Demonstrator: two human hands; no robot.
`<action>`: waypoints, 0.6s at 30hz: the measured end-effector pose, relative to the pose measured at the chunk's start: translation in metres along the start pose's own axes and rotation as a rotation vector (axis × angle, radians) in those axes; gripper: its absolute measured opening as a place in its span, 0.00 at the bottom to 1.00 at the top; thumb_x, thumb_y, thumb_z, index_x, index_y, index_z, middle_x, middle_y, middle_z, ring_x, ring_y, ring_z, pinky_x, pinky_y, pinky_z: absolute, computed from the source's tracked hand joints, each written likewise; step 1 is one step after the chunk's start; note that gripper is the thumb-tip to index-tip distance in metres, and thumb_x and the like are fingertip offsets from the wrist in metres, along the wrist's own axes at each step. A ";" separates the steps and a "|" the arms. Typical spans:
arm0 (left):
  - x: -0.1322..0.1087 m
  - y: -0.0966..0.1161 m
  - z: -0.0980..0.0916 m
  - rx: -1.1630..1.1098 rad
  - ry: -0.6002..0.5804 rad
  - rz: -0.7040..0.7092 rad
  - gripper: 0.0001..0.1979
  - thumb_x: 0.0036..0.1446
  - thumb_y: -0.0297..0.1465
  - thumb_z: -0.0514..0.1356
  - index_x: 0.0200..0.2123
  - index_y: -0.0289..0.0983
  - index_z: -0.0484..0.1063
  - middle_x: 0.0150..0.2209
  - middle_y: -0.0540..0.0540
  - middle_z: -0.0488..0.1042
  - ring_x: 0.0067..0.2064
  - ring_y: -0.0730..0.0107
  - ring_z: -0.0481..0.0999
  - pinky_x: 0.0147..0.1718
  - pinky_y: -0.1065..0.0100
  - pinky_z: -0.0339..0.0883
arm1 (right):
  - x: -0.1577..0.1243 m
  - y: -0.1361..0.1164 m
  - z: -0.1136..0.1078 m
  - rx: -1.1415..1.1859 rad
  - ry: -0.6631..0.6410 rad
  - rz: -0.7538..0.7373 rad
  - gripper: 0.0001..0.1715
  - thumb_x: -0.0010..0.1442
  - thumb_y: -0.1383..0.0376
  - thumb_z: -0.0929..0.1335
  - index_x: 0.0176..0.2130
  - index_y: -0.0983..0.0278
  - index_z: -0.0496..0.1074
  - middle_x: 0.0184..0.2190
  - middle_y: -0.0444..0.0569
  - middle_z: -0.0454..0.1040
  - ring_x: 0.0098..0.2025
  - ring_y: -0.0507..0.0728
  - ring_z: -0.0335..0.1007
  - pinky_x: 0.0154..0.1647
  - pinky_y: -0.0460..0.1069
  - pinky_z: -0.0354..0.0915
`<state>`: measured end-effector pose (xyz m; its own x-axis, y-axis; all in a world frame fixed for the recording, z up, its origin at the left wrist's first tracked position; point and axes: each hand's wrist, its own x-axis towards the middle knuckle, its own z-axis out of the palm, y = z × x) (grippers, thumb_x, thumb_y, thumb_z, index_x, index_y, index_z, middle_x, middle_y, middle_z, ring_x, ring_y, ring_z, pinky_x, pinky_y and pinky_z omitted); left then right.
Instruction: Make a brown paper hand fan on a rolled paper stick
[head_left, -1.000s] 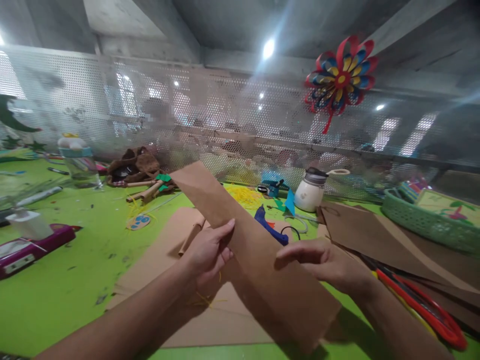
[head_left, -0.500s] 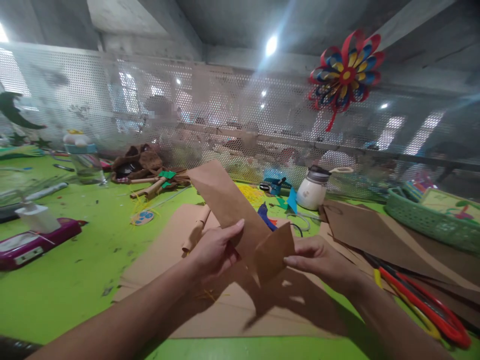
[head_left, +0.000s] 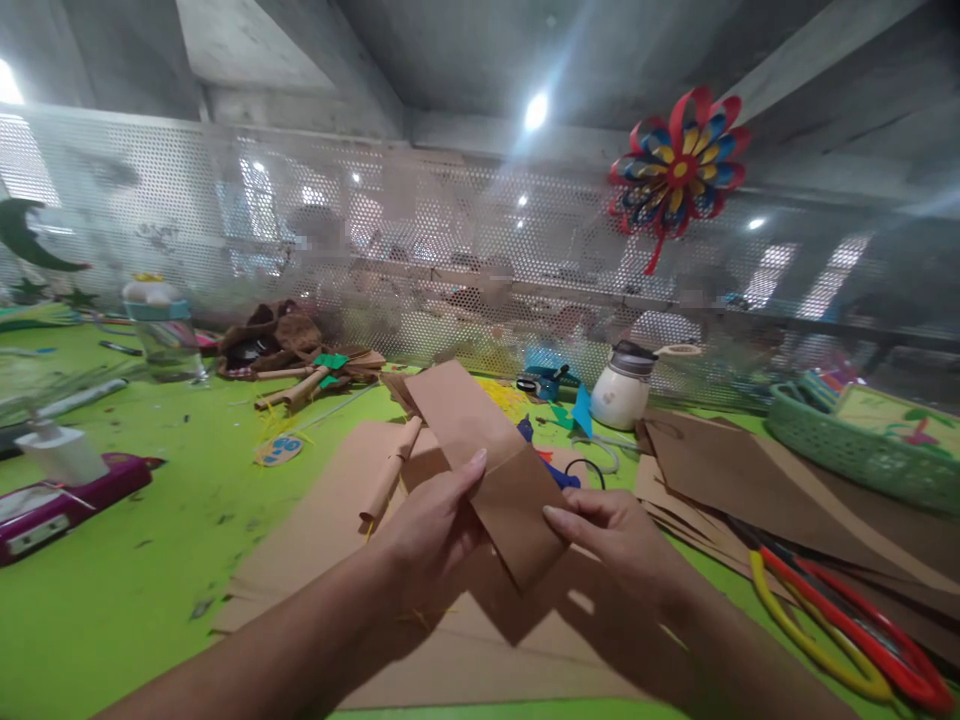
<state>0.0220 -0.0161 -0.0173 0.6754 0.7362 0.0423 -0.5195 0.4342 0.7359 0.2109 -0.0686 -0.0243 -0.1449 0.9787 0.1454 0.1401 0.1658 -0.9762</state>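
Observation:
A strip of brown paper (head_left: 480, 420) is held up between my two hands, its near part folded over on itself. My left hand (head_left: 431, 515) grips its left edge, thumb on top and fingers underneath. At the lower right, my right hand (head_left: 611, 535) pinches the folded end between thumb and fingers. Below lies a large sheet of brown paper (head_left: 300, 560), partly in the shadow of my hands. A rolled paper tube (head_left: 391, 475) rests on that sheet, left of the strip. Just behind the strip a blue tool (head_left: 559, 476) with a dark cord is partly hidden.
Red-handled scissors (head_left: 862, 620) and a yellow-handled pair (head_left: 817, 630) lie at the right, near stacked brown sheets (head_left: 720, 470) and a green basket (head_left: 862, 450). A white jug (head_left: 621, 390) stands at the back. A purple power strip (head_left: 82, 500) is at the left.
The loose near end of the strip, which stood raised, now lies folded flat over the strip. My right hand has moved slightly left and stays on that end.

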 end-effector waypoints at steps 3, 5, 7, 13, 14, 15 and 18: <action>0.001 -0.001 -0.001 0.011 -0.001 0.009 0.17 0.62 0.35 0.55 0.48 0.30 0.71 0.47 0.35 0.76 0.52 0.53 0.72 0.53 0.57 0.63 | 0.000 0.001 0.000 -0.021 0.019 0.011 0.17 0.55 0.55 0.70 0.30 0.67 0.77 0.28 0.48 0.74 0.32 0.56 0.66 0.36 0.50 0.62; -0.001 0.000 0.002 0.013 -0.019 0.010 0.18 0.62 0.37 0.55 0.49 0.31 0.71 0.47 0.35 0.76 0.52 0.53 0.73 0.53 0.56 0.63 | 0.000 0.000 0.000 -0.047 0.041 -0.004 0.17 0.56 0.54 0.69 0.28 0.67 0.76 0.26 0.47 0.72 0.30 0.54 0.64 0.33 0.49 0.61; -0.003 0.000 0.006 0.034 -0.029 0.025 0.19 0.61 0.37 0.56 0.49 0.31 0.71 0.46 0.34 0.77 0.50 0.52 0.73 0.52 0.56 0.64 | -0.001 -0.001 0.001 -0.060 0.054 -0.020 0.18 0.56 0.54 0.69 0.27 0.66 0.75 0.24 0.46 0.70 0.29 0.54 0.62 0.32 0.48 0.59; -0.005 -0.002 0.001 0.244 0.063 0.020 0.17 0.55 0.33 0.63 0.46 0.31 0.74 0.43 0.35 0.78 0.45 0.54 0.77 0.45 0.61 0.68 | -0.002 -0.006 0.006 -0.052 0.058 -0.006 0.20 0.53 0.52 0.70 0.24 0.66 0.71 0.23 0.45 0.67 0.28 0.53 0.59 0.30 0.48 0.56; -0.004 -0.003 -0.001 0.263 0.073 0.018 0.17 0.54 0.33 0.63 0.46 0.32 0.75 0.42 0.35 0.78 0.43 0.55 0.77 0.43 0.62 0.69 | -0.002 -0.007 0.006 -0.052 0.061 -0.003 0.20 0.53 0.52 0.70 0.23 0.66 0.70 0.23 0.45 0.66 0.27 0.53 0.59 0.30 0.48 0.56; -0.004 -0.004 -0.004 0.278 0.077 0.014 0.16 0.54 0.33 0.63 0.45 0.32 0.75 0.41 0.36 0.79 0.41 0.55 0.78 0.41 0.63 0.69 | -0.002 -0.007 0.007 -0.053 0.065 -0.003 0.21 0.53 0.52 0.70 0.23 0.66 0.70 0.23 0.45 0.66 0.27 0.52 0.58 0.30 0.48 0.56; -0.004 -0.005 -0.009 0.295 0.075 0.006 0.17 0.52 0.33 0.64 0.44 0.32 0.76 0.37 0.36 0.80 0.36 0.55 0.78 0.36 0.63 0.70 | -0.002 -0.009 0.008 -0.070 0.086 -0.011 0.22 0.51 0.51 0.70 0.22 0.66 0.69 0.22 0.44 0.65 0.26 0.52 0.57 0.29 0.47 0.56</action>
<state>0.0172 -0.0163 -0.0267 0.6261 0.7797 0.0055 -0.3415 0.2679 0.9009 0.2023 -0.0734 -0.0176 -0.0628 0.9830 0.1723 0.2074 0.1817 -0.9612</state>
